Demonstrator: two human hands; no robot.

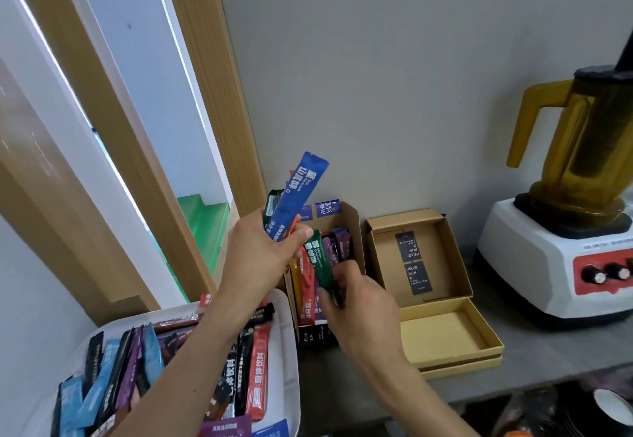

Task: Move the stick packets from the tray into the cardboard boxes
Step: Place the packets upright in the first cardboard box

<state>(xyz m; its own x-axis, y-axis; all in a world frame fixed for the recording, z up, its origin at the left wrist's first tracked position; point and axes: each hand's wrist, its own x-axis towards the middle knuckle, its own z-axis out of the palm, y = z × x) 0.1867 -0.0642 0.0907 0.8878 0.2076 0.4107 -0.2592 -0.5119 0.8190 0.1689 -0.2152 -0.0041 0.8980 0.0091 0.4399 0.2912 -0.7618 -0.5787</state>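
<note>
Above the nearer cardboard box (pixel 359 244), the right hand (pixel 356 310) pinches the lower end of a green stick packet (pixel 322 265), fingers curled round it, so that the packet slants up and leftward with its top just beside the fingertips of the left hand (pixel 260 251). That left hand is closed round a small bunch of packets held upright: a blue stick packet (pixel 298 193) with white lettering stands tallest, a dark green one (pixel 272 207) shows behind it, and an orange edge (pixel 293 227) peeps out lower down. Each packet is a long, narrow, glossy sleeve with crimped ends. Below the hands, the nearer box already holds red, orange and purple packets (pixel 337 248) lying lengthwise, partly hidden by the right hand and the green packet. At lower left the white tray (pixel 286 327) is heaped with more packets, among them a red one (pixel 258 368), pale blue ones (pixel 99 385) and black ones; the left forearm crosses over the heap and hides part of it. Just right of the filled box, a second cardboard box (pixel 442 255) lies open with two black labels inside, its lid folded toward the camera. Both boxes sit on a grey counter (pixel 513 344) against a pale wall. Further right stands a blender (pixel 548 265) with a white base, red control panel and amber jug.
</note>
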